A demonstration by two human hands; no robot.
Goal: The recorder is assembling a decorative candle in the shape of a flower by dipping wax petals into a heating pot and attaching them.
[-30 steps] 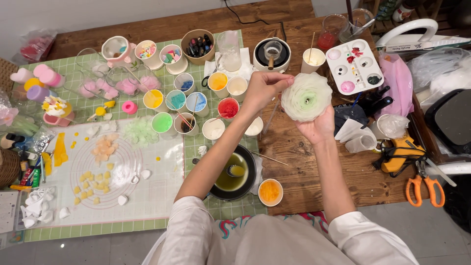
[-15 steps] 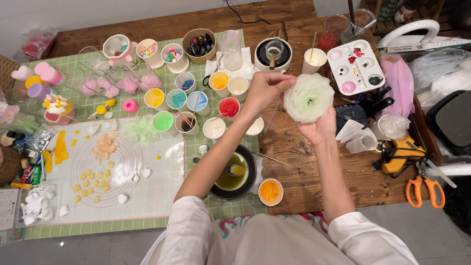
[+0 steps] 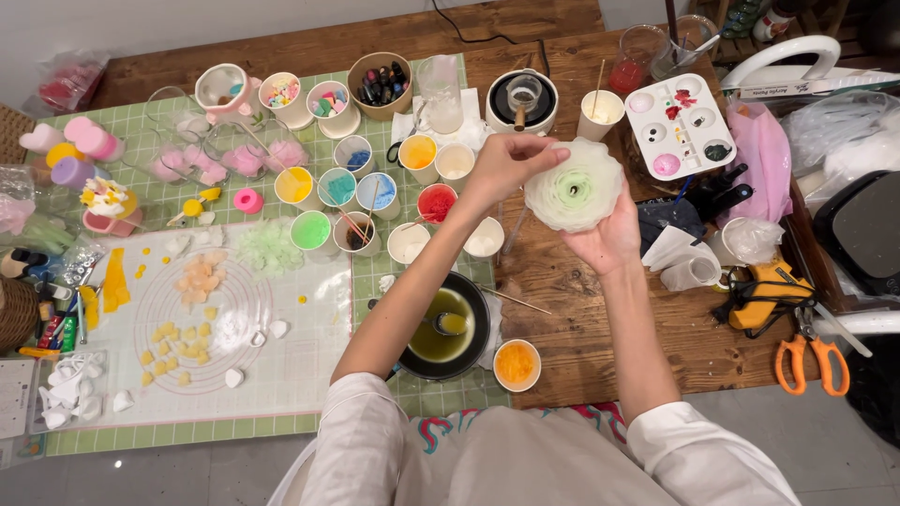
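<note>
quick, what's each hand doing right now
Left hand: fingers pinching the edge of the white wax flower.
Right hand: cupped under the flower, holding it.

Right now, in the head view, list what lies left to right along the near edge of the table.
White petal pieces → white silicone mat → black pot of green liquid → small cup of orange liquid → orange-handled scissors.
</note>
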